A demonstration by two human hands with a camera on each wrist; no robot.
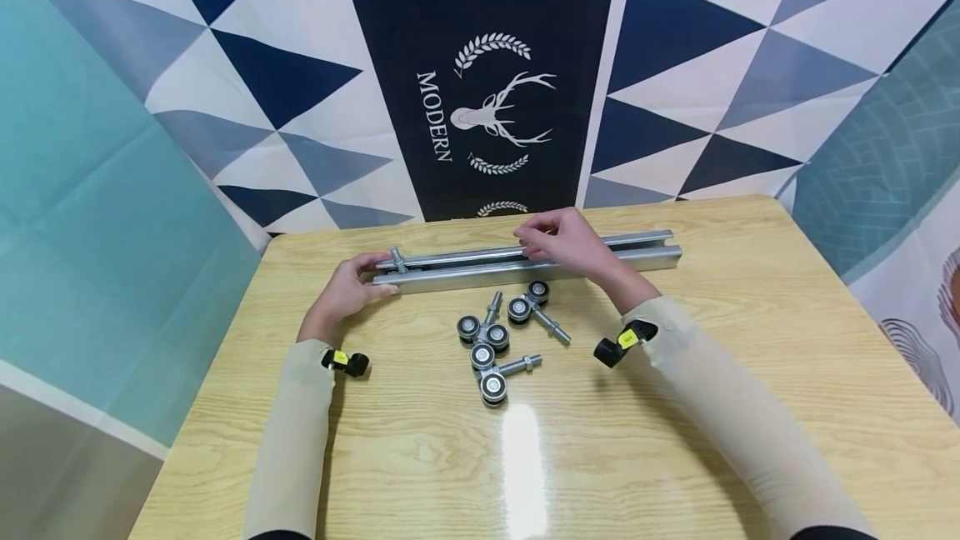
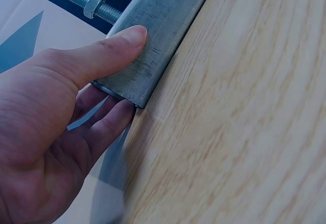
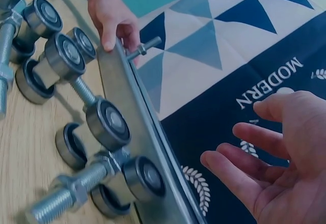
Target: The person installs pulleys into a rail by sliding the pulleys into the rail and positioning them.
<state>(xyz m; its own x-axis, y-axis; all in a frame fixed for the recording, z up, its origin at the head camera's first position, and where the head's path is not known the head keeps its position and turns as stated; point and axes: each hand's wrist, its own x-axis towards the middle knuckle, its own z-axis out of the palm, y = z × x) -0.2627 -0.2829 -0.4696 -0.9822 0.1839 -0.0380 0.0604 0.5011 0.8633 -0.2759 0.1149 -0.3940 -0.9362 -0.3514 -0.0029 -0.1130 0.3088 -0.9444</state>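
A long metal C-channel track (image 1: 480, 277) lies across the far part of the table, its slot facing up. At its left end my left hand (image 1: 347, 288) grips it, the thumb (image 2: 119, 48) against the near wall and the fingers on the far side. A roller sits inside that end, mostly hidden, with its threaded bolt (image 1: 397, 258) and nut sticking up from the slot. Over the right half of the track is my right hand (image 1: 572, 247), fingers loosely bent and nothing between them in the right wrist view.
Three double-wheeled trolley rollers with bolts lie in front of the track: one upper right (image 1: 529, 307), another left of it (image 1: 483, 332), and a third nearest me (image 1: 495, 373). A patterned cloth backdrop (image 1: 285, 107) rises behind the wooden table (image 1: 390, 457).
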